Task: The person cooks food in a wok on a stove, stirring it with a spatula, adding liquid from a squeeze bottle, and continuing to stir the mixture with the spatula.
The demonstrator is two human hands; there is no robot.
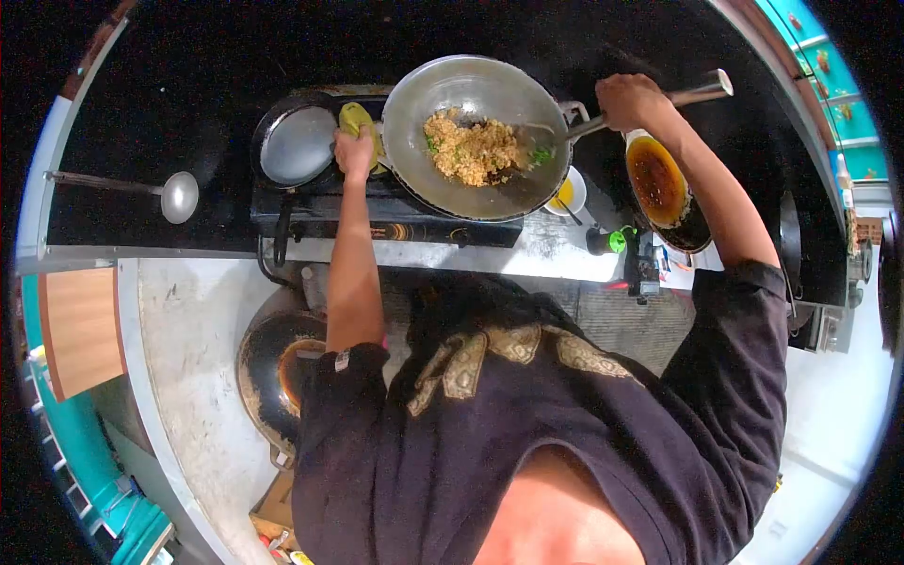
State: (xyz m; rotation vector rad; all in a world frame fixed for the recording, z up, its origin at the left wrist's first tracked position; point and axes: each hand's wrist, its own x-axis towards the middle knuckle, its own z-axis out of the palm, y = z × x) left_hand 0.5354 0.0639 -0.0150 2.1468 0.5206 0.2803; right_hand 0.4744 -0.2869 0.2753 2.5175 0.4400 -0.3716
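Observation:
A large metal wok (414,122) sits on the stove, with brown fried rice (471,149) and chopped greens (540,156) in it. My left hand (354,153) is closed on a yellow-green cloth (357,118) at the wok's left handle, which the cloth mostly hides. In my right hand (633,102) is the long metal handle of a wok spatula (589,128), gripped near its middle. The spatula's head reaches the right side of the rice and is blurred, so its exact shape is unclear.
A small frying pan (299,146) rests left of the wok, and a ladle (179,198) lies farther left. To the right are a white bowl (570,193) of yellow liquid, an oval dish (656,179) of brown sauce, and a green-capped bottle (615,241). Another wok (259,363) stands below the counter.

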